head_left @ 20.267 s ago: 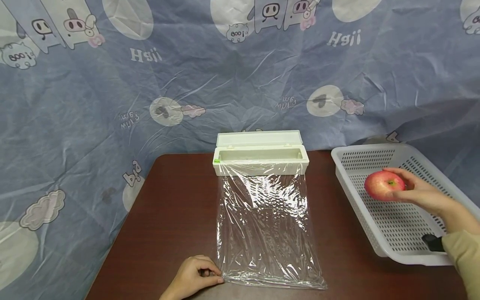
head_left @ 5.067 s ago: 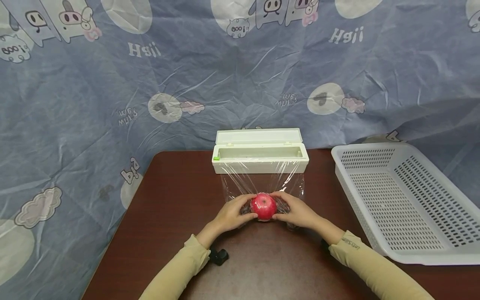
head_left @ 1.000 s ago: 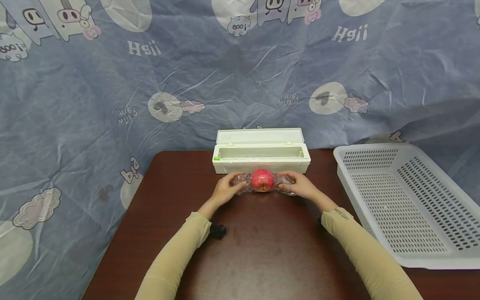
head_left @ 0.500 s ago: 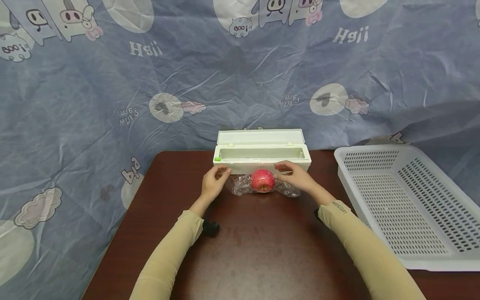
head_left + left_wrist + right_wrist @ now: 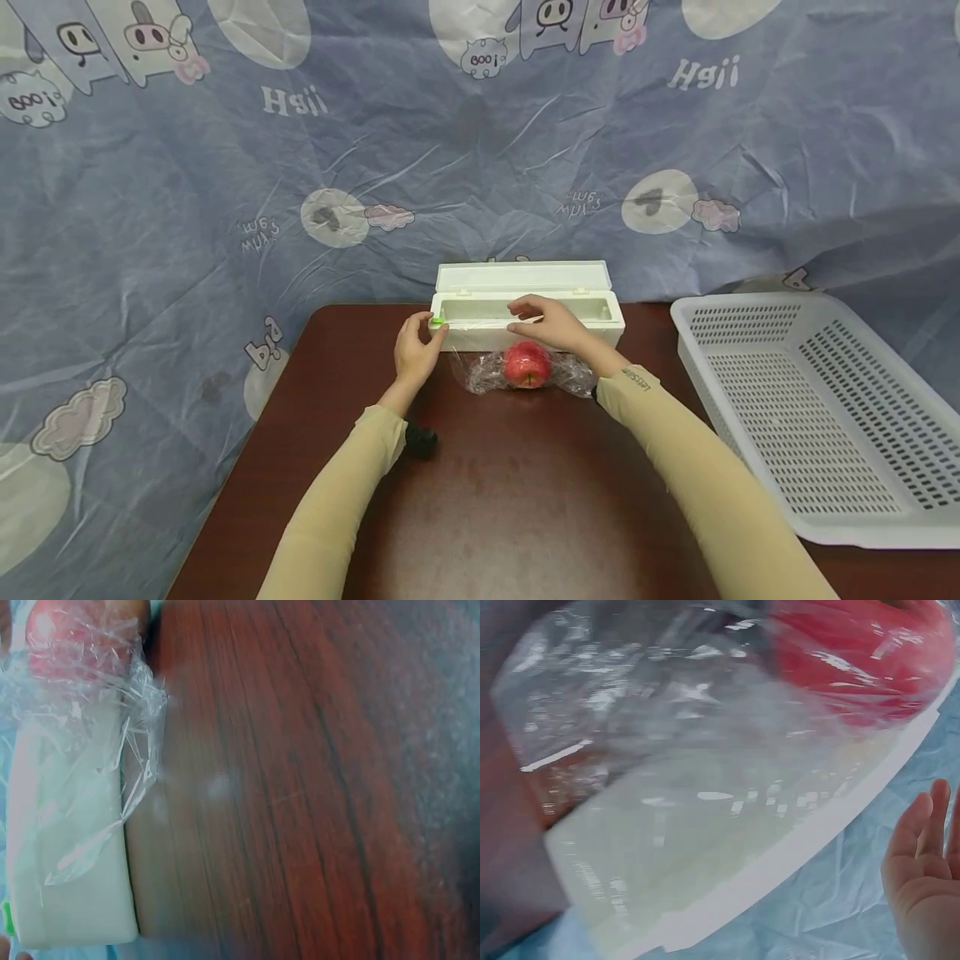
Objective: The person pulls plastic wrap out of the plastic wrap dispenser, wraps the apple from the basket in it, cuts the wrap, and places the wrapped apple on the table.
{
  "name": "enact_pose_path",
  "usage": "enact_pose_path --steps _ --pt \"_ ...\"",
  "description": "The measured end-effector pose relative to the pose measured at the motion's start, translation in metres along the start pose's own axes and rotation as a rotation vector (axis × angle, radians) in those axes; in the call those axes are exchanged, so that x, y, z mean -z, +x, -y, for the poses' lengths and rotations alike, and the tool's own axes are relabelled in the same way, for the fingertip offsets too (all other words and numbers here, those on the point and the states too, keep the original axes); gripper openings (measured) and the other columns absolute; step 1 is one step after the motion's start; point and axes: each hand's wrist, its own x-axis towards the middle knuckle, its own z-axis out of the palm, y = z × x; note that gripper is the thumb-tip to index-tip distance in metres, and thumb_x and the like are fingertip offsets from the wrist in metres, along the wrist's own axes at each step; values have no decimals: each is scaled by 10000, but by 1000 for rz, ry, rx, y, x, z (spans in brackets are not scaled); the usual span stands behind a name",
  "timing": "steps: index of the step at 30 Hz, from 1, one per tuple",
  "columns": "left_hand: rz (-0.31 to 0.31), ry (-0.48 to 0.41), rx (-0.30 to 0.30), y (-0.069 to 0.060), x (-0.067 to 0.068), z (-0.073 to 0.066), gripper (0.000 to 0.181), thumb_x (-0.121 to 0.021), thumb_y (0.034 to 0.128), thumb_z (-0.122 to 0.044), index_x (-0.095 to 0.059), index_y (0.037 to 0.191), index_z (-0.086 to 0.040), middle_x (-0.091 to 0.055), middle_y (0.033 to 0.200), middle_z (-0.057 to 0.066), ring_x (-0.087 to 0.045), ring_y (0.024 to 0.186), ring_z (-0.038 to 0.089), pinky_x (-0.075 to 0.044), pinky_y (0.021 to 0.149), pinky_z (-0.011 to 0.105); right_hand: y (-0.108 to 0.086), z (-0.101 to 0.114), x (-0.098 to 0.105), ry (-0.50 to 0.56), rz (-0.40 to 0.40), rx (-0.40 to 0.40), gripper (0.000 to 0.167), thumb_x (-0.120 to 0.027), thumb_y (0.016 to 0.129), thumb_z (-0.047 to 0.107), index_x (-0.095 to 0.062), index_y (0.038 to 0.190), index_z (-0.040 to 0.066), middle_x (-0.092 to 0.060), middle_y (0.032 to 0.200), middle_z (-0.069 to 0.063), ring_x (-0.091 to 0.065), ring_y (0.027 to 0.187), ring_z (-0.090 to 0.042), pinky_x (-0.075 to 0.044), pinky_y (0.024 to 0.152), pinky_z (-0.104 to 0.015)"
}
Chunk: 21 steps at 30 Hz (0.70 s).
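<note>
A red apple [image 5: 527, 364] wrapped in clear film [image 5: 487, 372] lies right in front of the white dispenser box [image 5: 495, 337], whose lid stands raised. The left hand [image 5: 417, 348] is at the box's left end, thumb and fingertips around the corner by the green slider [image 5: 437, 320]. Above the apple, over the box's front edge, hovers the right hand [image 5: 551, 323], its fingers loosely bent with nothing between them. The right wrist view shows the film over the apple [image 5: 862, 656] and the right hand [image 5: 930, 877] with its fingers apart.
A white perforated basket [image 5: 731, 408] stands on the right of the brown table [image 5: 510, 500]. Behind the table hangs a blue patterned cloth [image 5: 465, 183]. A black device [image 5: 422, 442] is at the left wrist.
Both hands have let go of the film ends beside the apple. The left hand has moved left and back to the box's corner; the right hand has moved left and back over the box.
</note>
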Motion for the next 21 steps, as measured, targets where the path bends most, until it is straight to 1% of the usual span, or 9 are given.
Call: enact_pose_path --steps 3,7,10,14,18,21 --pt "19 9 25 2 -1 1 453 -675 860 -329 -577 1211 -60 -581 1157 117 -511 1107 341 -405 878 461 11 6 -3 -17 17 24 412 -678 869 223 -574 1224 41 -589 1212 -143 -559 1106 -290 -451 924 -401" --pt "36 4 57 3 -2 3 488 -688 849 -332 -574 1244 -69 -554 1258 111 -487 1178 316 -386 950 460 22 13 -11 -17 18 17 379 -667 877 224 -588 1201 45 -595 1198 -138 -562 1101 -293 -450 916 -412" --pt "47 7 74 4 -2 6 498 -689 850 -336 -574 1262 -81 -532 1309 99 -469 1215 287 -369 987 447 29 17 -19 -21 -2 -14 357 -661 883 242 -604 1186 63 -608 1181 -112 -568 1094 -279 -459 899 -408" --pt "51 7 82 5 -2 7 495 -693 849 -330 -578 1264 -85 -533 1315 100 -472 1218 280 -365 997 441 36 18 -33 -11 -39 -61 336 -648 892 261 -621 1170 75 -627 1156 -91 -577 1078 -253 -466 887 -400" --pt "47 14 97 6 -4 9 489 -692 850 -338 -584 1257 -90 -540 1307 97 -477 1213 278 -367 995 438 41 19 -47 -13 -80 -101 350 -642 896 281 -632 1168 62 -644 1131 -84 -587 1059 -243 -469 882 -397" --pt "41 6 120 6 -6 11 479 -686 855 -345 -591 1255 -98 -545 1303 93 -477 1213 275 -369 994 437 44 21 -57 -17 -92 -119 357 -646 894 273 -634 1170 46 -647 1129 -90 -593 1048 -248 -469 882 -393"
